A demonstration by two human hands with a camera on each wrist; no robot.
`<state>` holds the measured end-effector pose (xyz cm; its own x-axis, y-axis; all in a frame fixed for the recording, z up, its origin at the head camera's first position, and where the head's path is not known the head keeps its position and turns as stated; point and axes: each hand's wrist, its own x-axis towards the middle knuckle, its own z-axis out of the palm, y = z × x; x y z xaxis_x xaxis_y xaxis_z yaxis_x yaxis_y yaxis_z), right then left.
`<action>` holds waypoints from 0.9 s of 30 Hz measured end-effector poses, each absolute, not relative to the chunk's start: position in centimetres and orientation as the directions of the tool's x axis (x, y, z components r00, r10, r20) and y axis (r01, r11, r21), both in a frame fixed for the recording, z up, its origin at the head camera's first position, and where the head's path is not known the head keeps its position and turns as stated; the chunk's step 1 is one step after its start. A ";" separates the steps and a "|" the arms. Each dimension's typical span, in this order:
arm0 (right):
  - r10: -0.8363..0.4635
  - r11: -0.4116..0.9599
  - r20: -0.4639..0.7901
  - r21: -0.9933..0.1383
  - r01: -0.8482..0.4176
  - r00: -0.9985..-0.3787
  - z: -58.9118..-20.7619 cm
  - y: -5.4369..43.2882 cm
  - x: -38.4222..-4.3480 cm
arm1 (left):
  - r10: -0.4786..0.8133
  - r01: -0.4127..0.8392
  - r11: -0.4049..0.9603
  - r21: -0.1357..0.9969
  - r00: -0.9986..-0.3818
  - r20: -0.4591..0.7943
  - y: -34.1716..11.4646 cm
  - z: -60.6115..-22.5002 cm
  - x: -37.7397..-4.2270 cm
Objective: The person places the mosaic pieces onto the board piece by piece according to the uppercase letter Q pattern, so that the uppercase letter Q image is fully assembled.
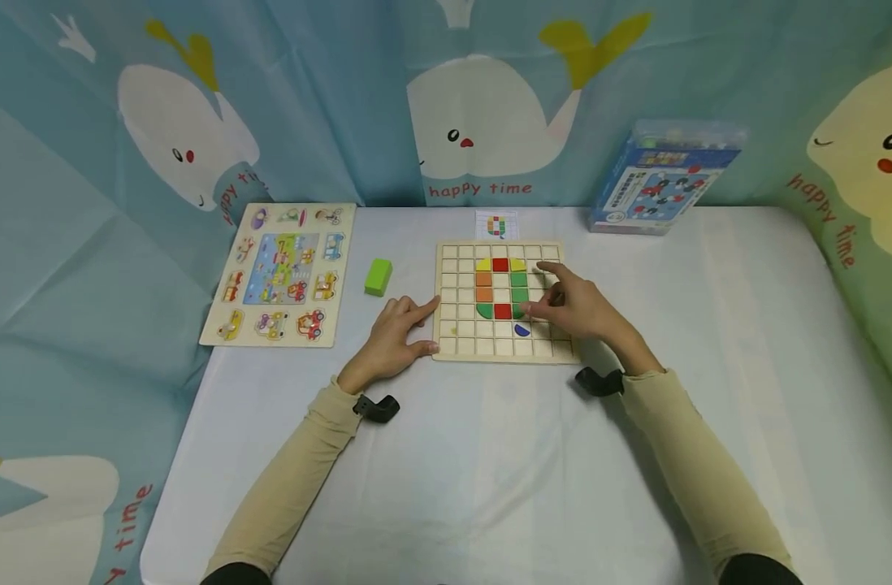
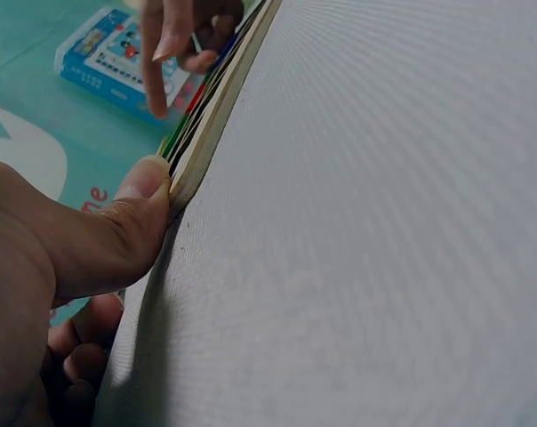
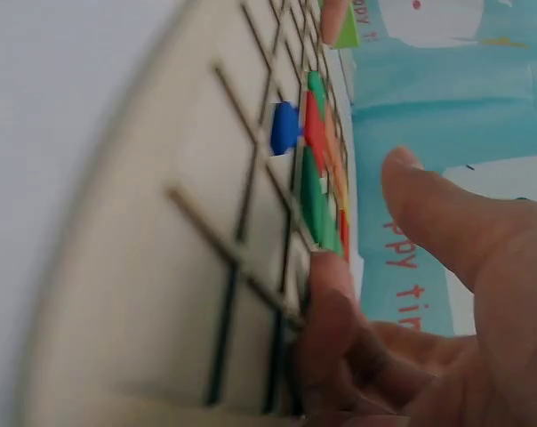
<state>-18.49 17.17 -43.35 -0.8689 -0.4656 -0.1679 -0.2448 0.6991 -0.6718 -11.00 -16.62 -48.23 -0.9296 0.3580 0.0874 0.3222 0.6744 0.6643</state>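
Note:
A wooden grid board [image 1: 466, 345] lies on the white table. On it, yellow rounded pieces [image 1: 483, 265], red squares [image 1: 500, 265], orange squares [image 1: 484, 286], green squares [image 1: 519, 287] and green rounded pieces [image 1: 484, 310] form a ring. Below the ring's lower right corner sits a blue rounded piece [image 1: 522, 330]. My left hand [image 1: 393, 337] touches the board's left edge with index finger and thumb spread apart. Over the board's right side, my right hand [image 1: 581, 305] has one fingertip at the lower right green piece [image 3: 313, 197] and another finger stretched out.
Behind the board lies a small pattern card [image 1: 496, 225]. A bright green block [image 1: 378, 277] stands to the left, beside a wooden vehicle puzzle [image 1: 230, 313]. At the back right stands a blue box [image 1: 658, 183]. Printed curtain [image 1: 307, 122] hangs along the table's back.

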 end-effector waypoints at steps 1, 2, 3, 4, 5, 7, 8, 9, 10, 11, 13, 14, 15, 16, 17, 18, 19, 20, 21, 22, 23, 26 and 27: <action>-0.478 0.704 -0.179 -0.664 -0.253 -0.860 -43.2 17.0 -18.7 | 0.359 0.322 0.675 0.664 -0.929 0.087 -16.6 -48.2 -11.1; -0.491 0.704 -0.188 -0.660 -0.261 -0.850 -43.1 16.8 -19.0 | 0.358 0.322 0.674 0.665 -0.930 0.087 -16.6 -48.3 -11.1; -0.502 0.705 -0.196 -0.657 -0.267 -0.842 -43.0 16.6 -19.2 | 0.357 0.318 0.673 0.668 -0.930 0.084 -16.6 -48.3 -11.2; -0.508 0.705 -0.206 -0.658 -0.266 -0.836 -42.9 16.4 -19.3 | 0.358 0.317 0.673 0.668 -0.930 0.081 -16.6 -48.3 -11.2; -0.512 0.707 -0.216 -0.656 -0.265 -0.832 -42.9 16.2 -19.4 | 0.359 0.315 0.672 0.670 -0.930 0.078 -16.6 -48.3 -11.3; -0.516 0.714 -0.227 -0.647 -0.269 -0.826 -42.8 16.0 -19.6 | 0.361 0.318 0.671 0.670 -0.929 0.079 -16.6 -48.4 -11.4; -0.516 0.717 -0.232 -0.644 -0.267 -0.825 -42.8 16.0 -19.7 | 0.361 0.318 0.671 0.670 -0.929 0.079 -16.6 -48.4 -11.4; -0.515 0.722 -0.234 -0.637 -0.270 -0.825 -42.9 16.0 -19.7 | 0.362 0.317 0.671 0.670 -0.929 0.078 -16.6 -48.4 -11.4; -0.514 0.723 -0.234 -0.635 -0.270 -0.825 -42.9 16.0 -19.8 | 0.364 0.320 0.671 0.669 -0.928 0.080 -16.6 -48.4 -11.4; -0.515 0.723 -0.234 -0.636 -0.270 -0.825 -43.0 16.0 -19.8 | 0.364 0.322 0.670 0.668 -0.928 0.082 -16.6 -48.4 -11.4; -0.515 0.720 -0.225 -0.637 -0.276 -0.827 -43.0 16.1 -19.8 | 0.363 0.327 0.671 0.666 -0.928 0.090 -16.6 -48.4 -11.4; -0.515 0.716 -0.221 -0.642 -0.273 -0.828 -42.9 16.2 -19.8 | 0.363 0.327 0.669 0.667 -0.927 0.091 -16.6 -48.3 -11.4; -0.513 0.714 -0.218 -0.646 -0.271 -0.830 -42.9 16.3 -19.8 | 0.363 0.328 0.668 0.667 -0.927 0.092 -16.5 -48.3 -11.4; -0.509 0.713 -0.216 -0.649 -0.267 -0.833 -42.8 16.5 -19.7 | 0.363 0.329 0.667 0.668 -0.927 0.093 -16.5 -48.2 -11.4; -0.506 0.714 -0.214 -0.648 -0.265 -0.836 -42.7 16.6 -19.7 | 0.363 0.328 0.668 0.668 -0.927 0.092 -16.4 -48.2 -11.4; -0.500 0.717 -0.211 -0.644 -0.265 -0.840 -42.6 16.8 -19.6 | 0.363 0.325 0.667 0.671 -0.928 0.089 -16.4 -48.1 -11.4; -0.492 0.720 -0.208 -0.643 -0.261 -0.845 -42.4 17.0 -19.6 | 0.363 0.323 0.666 0.672 -0.928 0.087 -16.4 -48.0 -11.4; -0.479 0.728 -0.205 -0.637 -0.256 -0.853 -42.3 17.3 -19.5 | 0.363 0.317 0.667 0.674 -0.929 0.077 -16.4 -48.0 -11.4; -0.462 0.737 -0.197 -0.627 -0.251 -0.865 -42.2 17.7 -19.5 | 0.362 0.309 0.666 0.679 -0.930 0.069 -16.4 -47.9 -11.3; -0.442 0.747 -0.188 -0.618 -0.244 -0.877 -41.9 18.1 -19.4 | 0.361 0.299 0.664 0.685 -0.931 0.057 -16.5 -47.8 -11.3; -0.422 0.759 -0.177 -0.606 -0.239 -0.889 -41.7 18.6 -19.4 | 0.361 0.289 0.662 0.691 -0.932 0.044 -16.6 -47.7 -11.2; -0.364 0.790 -0.125 -0.566 -0.235 -0.923 -40.8 20.6 -19.2 | 0.355 0.253 0.635 0.730 -0.935 0.015 -17.3 -47.2 -10.9; -0.346 0.799 -0.104 -0.554 -0.234 -0.932 -40.4 21.5 -19.2 | 0.351 0.246 0.617 0.748 -0.936 0.019 -17.6 -46.9 -10.8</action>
